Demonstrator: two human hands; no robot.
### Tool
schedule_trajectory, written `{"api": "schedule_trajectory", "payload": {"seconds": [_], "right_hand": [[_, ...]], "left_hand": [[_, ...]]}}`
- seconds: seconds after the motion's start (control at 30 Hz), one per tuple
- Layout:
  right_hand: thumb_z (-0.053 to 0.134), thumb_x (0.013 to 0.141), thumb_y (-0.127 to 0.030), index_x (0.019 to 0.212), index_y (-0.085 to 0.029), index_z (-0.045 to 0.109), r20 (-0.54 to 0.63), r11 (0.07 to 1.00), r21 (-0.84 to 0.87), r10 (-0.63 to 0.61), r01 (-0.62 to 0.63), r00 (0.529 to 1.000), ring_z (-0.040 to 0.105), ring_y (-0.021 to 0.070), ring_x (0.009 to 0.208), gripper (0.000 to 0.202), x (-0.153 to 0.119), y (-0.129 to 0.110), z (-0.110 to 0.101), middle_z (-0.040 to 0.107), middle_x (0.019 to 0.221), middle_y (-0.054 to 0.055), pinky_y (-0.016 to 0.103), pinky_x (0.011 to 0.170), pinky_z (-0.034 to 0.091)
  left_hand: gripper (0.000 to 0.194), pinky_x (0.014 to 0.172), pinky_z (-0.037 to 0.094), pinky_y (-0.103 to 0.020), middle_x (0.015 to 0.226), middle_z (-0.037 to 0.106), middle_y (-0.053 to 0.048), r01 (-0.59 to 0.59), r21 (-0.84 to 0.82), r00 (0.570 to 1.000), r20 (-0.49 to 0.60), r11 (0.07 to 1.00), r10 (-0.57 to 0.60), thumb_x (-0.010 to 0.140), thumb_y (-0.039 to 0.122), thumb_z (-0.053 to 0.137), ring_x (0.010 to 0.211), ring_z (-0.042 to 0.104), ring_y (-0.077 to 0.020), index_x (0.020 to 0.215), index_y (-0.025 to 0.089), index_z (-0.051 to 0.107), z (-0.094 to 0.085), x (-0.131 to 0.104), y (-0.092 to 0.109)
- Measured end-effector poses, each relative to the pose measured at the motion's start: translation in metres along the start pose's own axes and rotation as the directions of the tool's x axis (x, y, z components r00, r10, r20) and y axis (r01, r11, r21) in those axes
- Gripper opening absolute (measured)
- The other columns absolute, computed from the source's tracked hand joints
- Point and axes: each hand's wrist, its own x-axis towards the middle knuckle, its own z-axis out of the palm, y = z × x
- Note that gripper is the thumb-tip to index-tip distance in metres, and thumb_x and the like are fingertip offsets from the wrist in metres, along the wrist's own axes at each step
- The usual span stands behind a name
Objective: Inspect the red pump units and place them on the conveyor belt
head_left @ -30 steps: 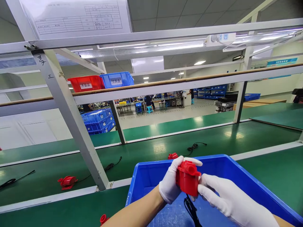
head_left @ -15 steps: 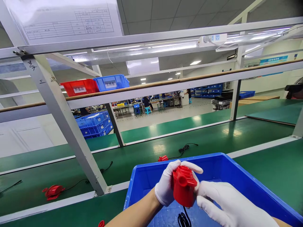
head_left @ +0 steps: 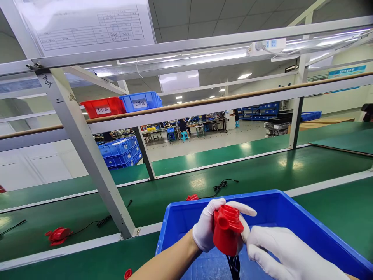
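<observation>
Over a blue bin [head_left: 247,197], my white-gloved left hand [head_left: 205,225] is closed around a red plastic pump [head_left: 225,235]. The pump is tilted, its round spout toward me. Black cord [head_left: 234,266] hangs in a bundle from its underside. At the pump's right side is my right hand [head_left: 279,247], also gloved, with thumb and fingers brought together. Whatever it pinches is hidden, and I cannot tell whether it touches the pump.
Similar red pumps with cords lie on the green belt, one at the left [head_left: 59,235] and one behind the bin [head_left: 192,197]. A slanting metal post [head_left: 90,155] stands left. A red box [head_left: 102,107] and a blue box [head_left: 141,102] sit on the shelf.
The pumps on the belt have shifted left relative to the frame post. The cord under the held pump has swung and now hangs as several strands. Both hands keep nearly the same pose.
</observation>
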Motion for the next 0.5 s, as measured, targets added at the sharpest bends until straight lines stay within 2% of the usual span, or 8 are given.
{"api": "schedule_trajectory", "payload": {"seconds": [0.1,0.2,0.27,0.3,0.4,0.5], "right_hand": [[0.029,0.102,-0.049,0.089,-0.024,0.055,0.028,0.995,0.1,0.028,-0.03,0.999,0.05,0.0127,0.072,0.038,-0.001,-0.001,-0.001,0.06,0.083,-0.002,0.022,0.066,0.038],[0.03,0.1,-0.054,0.087,-0.023,0.055,0.011,0.963,0.26,0.072,-0.072,0.997,0.051,0.0129,0.07,0.042,-0.003,0.005,0.0,0.06,0.082,0.0,0.021,0.065,0.041],[0.028,0.1,-0.057,0.087,-0.022,0.054,-0.029,0.936,0.332,0.13,-0.113,0.991,0.052,0.0127,0.067,0.045,-0.003,0.013,0.002,0.06,0.08,0.001,0.021,0.062,0.043],[0.028,0.1,-0.058,0.088,-0.022,0.053,-0.043,0.929,0.343,0.16,-0.136,0.986,0.053,0.0126,0.066,0.046,-0.002,0.017,0.002,0.061,0.08,0.002,0.021,0.061,0.044],[0.03,0.098,-0.061,0.088,-0.021,0.053,-0.06,0.936,0.294,0.221,-0.194,0.973,0.055,0.0127,0.064,0.047,0.0,0.022,0.001,0.062,0.08,0.002,0.021,0.06,0.044],[0.033,0.098,-0.058,0.084,-0.021,0.052,-0.123,0.961,0.207,0.211,-0.183,0.97,0.056,0.0128,0.067,0.044,0.0,0.021,-0.002,0.061,0.079,0.001,0.02,0.063,0.045]], "left_hand": [[0.071,0.065,0.044,-0.028,0.073,0.062,-0.011,-0.058,0.169,0.998,-0.001,0.984,0.059,0.086,0.061,0.037,0.063,0.055,-0.0177,0.112,0.0,0.065,0.007,-0.005,0.005],[0.059,0.078,0.043,-0.031,0.09,0.06,-0.01,-0.148,0.504,0.972,-0.083,0.851,0.219,0.094,0.056,0.034,0.079,0.054,-0.0189,0.115,0.008,0.062,0.012,-0.009,0.007],[0.051,0.085,0.043,-0.033,0.102,0.055,-0.009,-0.193,0.675,0.921,-0.125,0.712,0.368,0.096,0.056,0.037,0.09,0.053,-0.0204,0.117,0.014,0.055,0.013,-0.011,0.005],[0.049,0.086,0.043,-0.034,0.105,0.053,-0.009,-0.222,0.731,0.893,-0.113,0.645,0.435,0.095,0.058,0.04,0.093,0.052,-0.0208,0.117,0.016,0.05,0.012,-0.011,0.003],[0.054,0.085,0.044,-0.035,0.106,0.048,-0.007,-0.333,0.833,0.814,0.017,0.443,0.58,0.088,0.063,0.052,0.091,0.052,-0.0201,0.119,0.021,0.041,0.005,-0.009,-0.006],[0.064,0.083,0.046,-0.036,0.11,0.047,-0.006,-0.439,0.861,0.716,0.161,0.258,0.679,0.079,0.065,0.066,0.092,0.052,-0.0201,0.122,0.026,0.038,-0.001,-0.005,-0.013]]}}
